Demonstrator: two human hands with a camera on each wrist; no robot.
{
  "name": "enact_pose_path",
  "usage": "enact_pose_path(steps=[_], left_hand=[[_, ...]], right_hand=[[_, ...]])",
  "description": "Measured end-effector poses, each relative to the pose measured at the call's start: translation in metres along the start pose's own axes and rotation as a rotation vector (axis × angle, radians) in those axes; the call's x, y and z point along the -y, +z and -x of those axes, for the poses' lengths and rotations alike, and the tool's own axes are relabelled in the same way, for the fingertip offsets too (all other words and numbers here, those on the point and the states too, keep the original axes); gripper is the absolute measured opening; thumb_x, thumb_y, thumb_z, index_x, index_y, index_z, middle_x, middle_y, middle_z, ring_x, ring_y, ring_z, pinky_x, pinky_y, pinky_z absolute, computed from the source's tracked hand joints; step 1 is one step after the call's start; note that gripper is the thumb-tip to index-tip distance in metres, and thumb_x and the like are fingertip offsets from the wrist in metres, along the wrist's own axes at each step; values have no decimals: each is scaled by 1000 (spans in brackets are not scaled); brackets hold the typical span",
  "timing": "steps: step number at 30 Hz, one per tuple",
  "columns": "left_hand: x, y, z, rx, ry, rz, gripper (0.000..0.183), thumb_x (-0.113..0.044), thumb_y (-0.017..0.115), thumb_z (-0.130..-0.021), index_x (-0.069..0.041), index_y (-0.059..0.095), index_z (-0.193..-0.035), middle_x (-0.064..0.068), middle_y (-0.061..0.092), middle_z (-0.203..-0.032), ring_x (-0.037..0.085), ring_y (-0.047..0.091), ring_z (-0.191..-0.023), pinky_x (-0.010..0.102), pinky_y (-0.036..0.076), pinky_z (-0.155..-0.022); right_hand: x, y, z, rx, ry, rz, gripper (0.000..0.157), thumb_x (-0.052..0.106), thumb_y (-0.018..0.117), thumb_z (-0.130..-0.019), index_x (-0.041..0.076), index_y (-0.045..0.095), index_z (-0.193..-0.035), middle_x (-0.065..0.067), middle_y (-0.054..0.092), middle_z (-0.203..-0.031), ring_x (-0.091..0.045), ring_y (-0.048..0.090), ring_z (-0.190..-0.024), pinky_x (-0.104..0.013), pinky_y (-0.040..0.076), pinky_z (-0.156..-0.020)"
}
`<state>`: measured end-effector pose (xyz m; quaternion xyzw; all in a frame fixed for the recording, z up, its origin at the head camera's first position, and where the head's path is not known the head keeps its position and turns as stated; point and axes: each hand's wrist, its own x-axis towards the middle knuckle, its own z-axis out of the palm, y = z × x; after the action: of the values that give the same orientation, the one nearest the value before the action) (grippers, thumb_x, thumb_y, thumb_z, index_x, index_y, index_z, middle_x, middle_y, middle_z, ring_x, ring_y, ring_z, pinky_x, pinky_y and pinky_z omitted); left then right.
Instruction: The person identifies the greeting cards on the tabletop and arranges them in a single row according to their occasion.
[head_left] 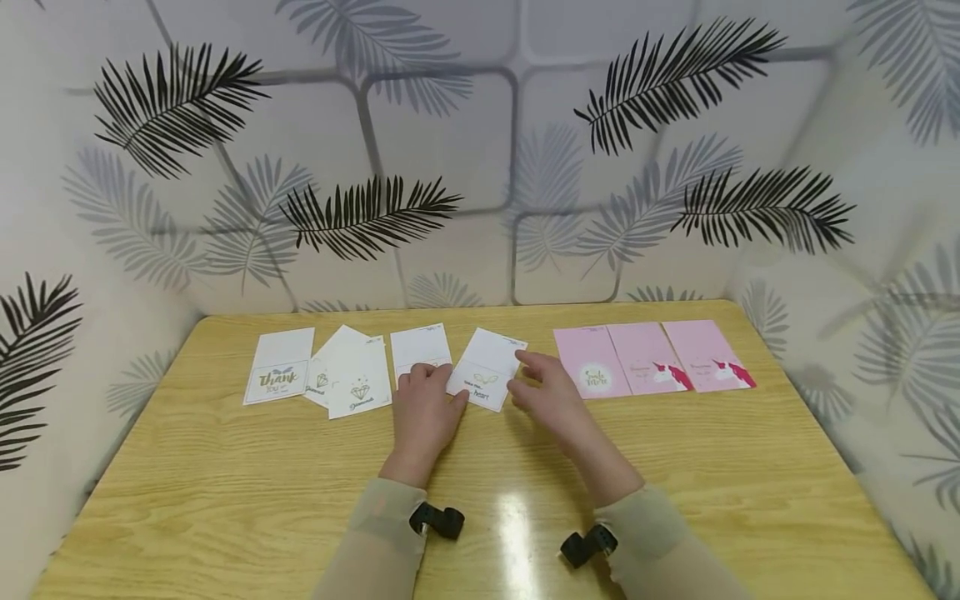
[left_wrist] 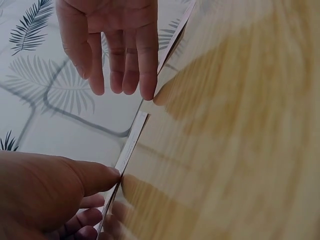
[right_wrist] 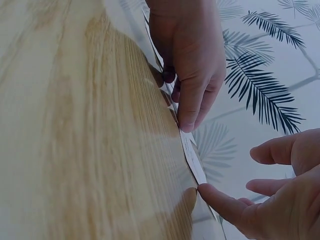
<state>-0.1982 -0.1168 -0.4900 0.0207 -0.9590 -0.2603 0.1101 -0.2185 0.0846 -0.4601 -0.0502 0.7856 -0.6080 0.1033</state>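
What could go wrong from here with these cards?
The left hand covers part of the neighbouring white card and touches the tilted heart-lettered card, so moving it might drag either one askew. The right hand is at the heart-lettered card's right edge; a bump could turn that card further. The front diamond card overlaps the rear diamond card, so sliding one might shift both.

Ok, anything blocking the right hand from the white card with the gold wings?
Nothing visible: the right hand is right by that white card's right edge. The left hand is at its opposite side.
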Motion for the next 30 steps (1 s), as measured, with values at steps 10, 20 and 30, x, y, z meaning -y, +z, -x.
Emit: enact_pose_path(steps=[10, 20, 30], left_hand=[[2, -2, 3, 15, -19, 5, 49, -27, 84, -101, -4, 72, -143, 22, 63, -135, 46, 54, -125, 62, 43, -107], [4, 1, 2, 33, -25, 9, 51, -28, 83, -101, -6, 71, -146, 21, 62, -136, 45, 54, -128, 61, 43, -108], [2, 1, 0, 7, -14, 27, 49, -26, 84, -100, -6, 73, -143, 21, 62, -133, 45, 54, -125, 61, 43, -107]], right_hand=[[-1, 8, 1, 9, 48, -131, 62, 0, 64, -105, -7, 44, -164, -33, 38, -167, -48, 41, -154, -43, 59, -104], [-1, 12, 2, -18, 94, -237, 62, -4, 63, -104, -6, 45, -164, -35, 41, -163, -45, 49, -147, -45, 58, -105], [3, 11, 0, -47, 102, -305, 62, -2, 63, -106, -4, 44, -165, -31, 51, -158, -41, 60, -136, -42, 58, -106]])
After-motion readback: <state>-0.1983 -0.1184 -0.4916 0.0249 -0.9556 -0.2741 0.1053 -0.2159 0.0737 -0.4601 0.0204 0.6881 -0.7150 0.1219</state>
